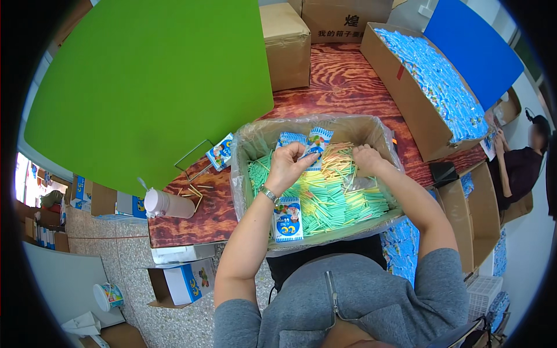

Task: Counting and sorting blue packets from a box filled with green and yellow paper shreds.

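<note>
A carton lined with clear plastic [390, 136] stands in front of me, filled with thin green, yellow and orange sticks [325, 203]. My left hand [285, 166] is over its left half, with thumb and fingers closed on the edge of a small blue-and-white packet [318, 152]. More such packets lie behind that hand, and another packet [288, 220] rests on the sticks near the front left. At the right side of the carton, my right hand [369, 160] reaches down to the orange sticks with its fingers bent; what they hold, if anything, is hidden.
A large green board [151, 87] rises at the left. On the red wood-grain table [342, 72] are a pink bottle [168, 204], a few loose sticks [197, 194] and a packet [220, 152] by a wire stand. A long carton of blue packets [400, 87] stands back right; a person [519, 165] sits beyond.
</note>
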A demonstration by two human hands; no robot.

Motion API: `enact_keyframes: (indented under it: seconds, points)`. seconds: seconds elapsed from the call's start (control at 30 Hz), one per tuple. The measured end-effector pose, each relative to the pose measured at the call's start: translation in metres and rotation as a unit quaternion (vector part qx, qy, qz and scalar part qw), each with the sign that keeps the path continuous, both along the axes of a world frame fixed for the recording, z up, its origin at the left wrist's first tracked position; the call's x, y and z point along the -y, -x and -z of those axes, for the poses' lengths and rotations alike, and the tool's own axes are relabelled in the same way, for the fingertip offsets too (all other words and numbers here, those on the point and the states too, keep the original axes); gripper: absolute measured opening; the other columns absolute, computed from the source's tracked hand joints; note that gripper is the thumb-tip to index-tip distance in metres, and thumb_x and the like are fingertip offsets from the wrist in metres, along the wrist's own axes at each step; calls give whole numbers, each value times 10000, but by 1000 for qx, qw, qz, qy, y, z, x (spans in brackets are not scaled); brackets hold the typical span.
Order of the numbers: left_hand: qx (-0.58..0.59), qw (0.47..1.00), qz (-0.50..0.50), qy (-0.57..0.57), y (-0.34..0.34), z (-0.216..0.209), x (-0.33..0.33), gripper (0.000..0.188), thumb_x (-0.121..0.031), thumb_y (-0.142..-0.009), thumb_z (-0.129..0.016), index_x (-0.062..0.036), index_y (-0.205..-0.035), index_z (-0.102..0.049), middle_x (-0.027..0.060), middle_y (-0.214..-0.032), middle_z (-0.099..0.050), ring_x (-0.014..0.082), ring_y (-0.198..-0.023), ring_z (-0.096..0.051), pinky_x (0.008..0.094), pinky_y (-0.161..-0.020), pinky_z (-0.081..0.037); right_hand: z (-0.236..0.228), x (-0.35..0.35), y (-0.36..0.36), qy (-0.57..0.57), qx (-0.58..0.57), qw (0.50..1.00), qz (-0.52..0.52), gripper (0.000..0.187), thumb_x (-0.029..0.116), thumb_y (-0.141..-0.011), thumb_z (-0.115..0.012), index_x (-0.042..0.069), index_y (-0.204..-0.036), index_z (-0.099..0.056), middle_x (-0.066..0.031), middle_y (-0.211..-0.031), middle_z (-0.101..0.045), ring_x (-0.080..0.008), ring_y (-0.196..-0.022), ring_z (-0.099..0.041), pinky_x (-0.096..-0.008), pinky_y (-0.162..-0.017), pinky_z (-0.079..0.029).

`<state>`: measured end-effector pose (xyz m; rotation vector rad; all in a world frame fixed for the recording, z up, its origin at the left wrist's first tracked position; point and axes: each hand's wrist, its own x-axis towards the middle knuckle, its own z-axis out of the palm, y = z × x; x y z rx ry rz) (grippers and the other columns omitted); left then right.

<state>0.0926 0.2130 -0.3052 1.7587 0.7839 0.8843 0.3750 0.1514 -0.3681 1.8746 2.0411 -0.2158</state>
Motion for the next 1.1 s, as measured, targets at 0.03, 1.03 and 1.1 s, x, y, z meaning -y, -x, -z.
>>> enact_keyframes:
  seconds: [0.03,1.03,1.1]
  points:
    - [5,1000,-2,2,2,2,0,295,-212,-795,-765,-27,-673,-571,-23,-590,-536,45,-548,-430,245,-492,-381,0,0,3,3,-6,1000,11,598,269,-675,-749,-71,-1107,-514,-227,-1071,-597,-353,-1036,-565,-394,-921,-459]
    - [-11,1000,10,0,4,-6,2,261,-168,-828,-742,-33,-695,-562,-62,-633,-531,17,-607,-424,221,-520,-371,-26,1,20,55,-707,569,418,184,245,-1003,-479,74,-975,-540,9,-777,-554,-110,-669,-584,-247,-581,-506]
    - [-14,1000,15,-7,2,-7,1,260,-168,-829,-741,-33,-696,-562,-62,-633,-531,17,-606,-424,220,-519,-370,-20,-7,20,48,-728,539,422,187,252,-1002,-482,77,-974,-540,8,-773,-547,-105,-668,-570,-247,-580,-499]
